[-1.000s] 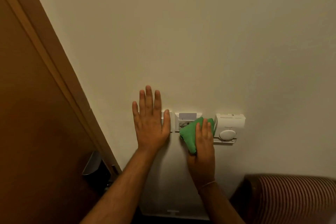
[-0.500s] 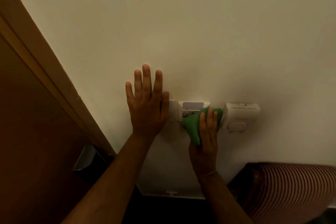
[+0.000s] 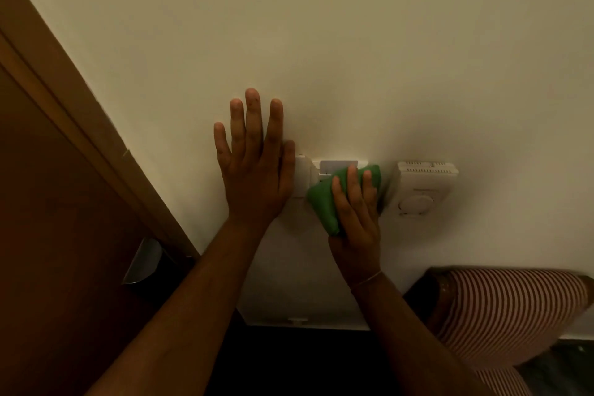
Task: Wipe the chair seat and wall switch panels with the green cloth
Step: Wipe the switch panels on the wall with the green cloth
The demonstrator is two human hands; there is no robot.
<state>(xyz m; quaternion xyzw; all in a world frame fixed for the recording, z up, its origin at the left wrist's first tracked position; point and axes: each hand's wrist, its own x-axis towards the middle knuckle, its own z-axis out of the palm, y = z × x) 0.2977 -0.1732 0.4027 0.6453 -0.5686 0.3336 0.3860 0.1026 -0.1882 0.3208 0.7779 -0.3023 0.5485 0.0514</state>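
Observation:
My right hand [image 3: 355, 212] presses the folded green cloth [image 3: 323, 202] against the middle white panel [image 3: 337, 165] on the cream wall, which has a card in a slot at its top. My left hand [image 3: 254, 167] lies flat on the wall with fingers spread, its thumb and palm edge over the left switch panel [image 3: 302, 177]. A white thermostat with a round dial [image 3: 418, 191] is mounted just right of the cloth. The striped chair [image 3: 511, 309] shows at the lower right; its seat is out of sight.
A brown wooden door and frame [image 3: 74, 170] run down the left side, with a metal handle [image 3: 143, 262] low beside my left forearm. A white skirting strip [image 3: 299, 320] meets the dark floor below the panels.
The view has tilted and closed in, so the panels sit higher in the frame. My right hand and the cloth have shifted up over the middle panel. My left hand stays flat on the wall.

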